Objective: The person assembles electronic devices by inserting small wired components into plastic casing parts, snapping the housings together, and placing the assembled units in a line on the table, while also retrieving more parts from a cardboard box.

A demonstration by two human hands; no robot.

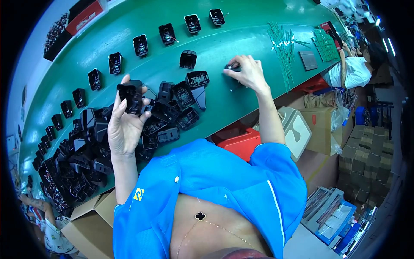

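Observation:
My left hand (pixel 125 129) grips a black plastic housing (pixel 133 96), an open box-like shell held up above the pile, with thumb and fingers wrapped round its sides. Over the green table (pixel 220 105), my right hand (pixel 251 74) has its thumb and fingers closed on a small dark part (pixel 234 67); its exact kind is partly hidden. Between my hands, a black housing (pixel 188 59) stands apart, and another housing (pixel 197 78) lies on its back with its inside showing. A heap of black housings (pixel 166 110) spreads under and beside my left hand.
A curved row of black housings (pixel 140 45) runs along the table's far side. Green cable ties or wires (pixel 282 52), a grey block (pixel 308 60) and green circuit boards (pixel 325 45) lie right. A red stool (pixel 238 140) and cardboard box (pixel 319 125) stand below the edge. Another person (pixel 349 71) works at right.

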